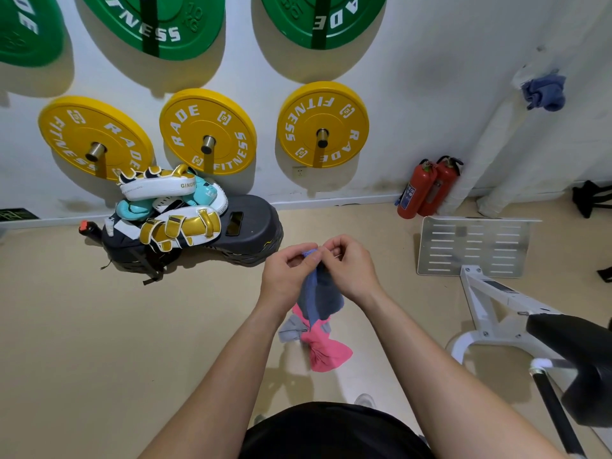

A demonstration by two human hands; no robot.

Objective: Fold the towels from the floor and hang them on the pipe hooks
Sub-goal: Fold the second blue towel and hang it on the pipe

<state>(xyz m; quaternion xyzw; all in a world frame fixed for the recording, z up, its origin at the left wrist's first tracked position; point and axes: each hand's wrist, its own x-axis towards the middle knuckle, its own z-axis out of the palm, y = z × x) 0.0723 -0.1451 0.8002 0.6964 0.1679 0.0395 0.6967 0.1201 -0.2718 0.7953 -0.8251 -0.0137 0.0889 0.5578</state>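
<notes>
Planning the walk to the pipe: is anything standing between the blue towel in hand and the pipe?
Partly: the silver slotted plate and white frame sit on the floor between the blue towel and the pipe.

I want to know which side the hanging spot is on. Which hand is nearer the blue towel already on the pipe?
Right. The right hand is on the side toward the hung towel, which is up and to its right; the left hand is beside it, farther away.

Gym: yellow weight plates [208, 131] wall-mounted on pegs, boxing pads [165, 207] below them, bench frame [490, 303] right.
</notes>
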